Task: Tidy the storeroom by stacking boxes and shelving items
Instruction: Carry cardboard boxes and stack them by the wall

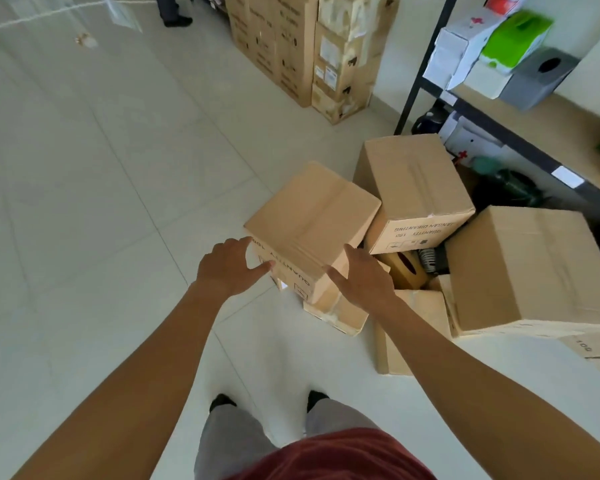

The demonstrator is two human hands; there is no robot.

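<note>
Both hands are out in front at the near end of the box (pixel 312 220). It sits straight ahead, slightly right of us, on top of a lower box (pixel 336 317) on the floor (pixel 118 202). The left hand (pixel 227 266) is at the near left corner, fingers spread and mostly straight, thumb on the printed end face. The right hand (pixel 362 273) is at the near right corner, fingers straight up along the side. Neither is wrapped round anything. We read both as spread flat, flanking the box and touching it or all but. We can't tell how hard they press.

Key relation: the box's long axis runs away from us, angled up and to the right, so its short printed end faces us and the hands bracket that end. Both are about equally near. We judge a lift needs them further along the sides or under the bottom edge.

Hidden:
- The box's far end and underside are out of view.
- The lower box is mostly covered, so we can't tell how well the top one is seated.
- Dark clutter in the gap beside the second box (pixel 416 188) is unreadable.
- The cartons under the big box (pixel 527 268) are cut off at the frame edge.
- Items on the shelf rack (pixel 499 133) are blurred.
</note>
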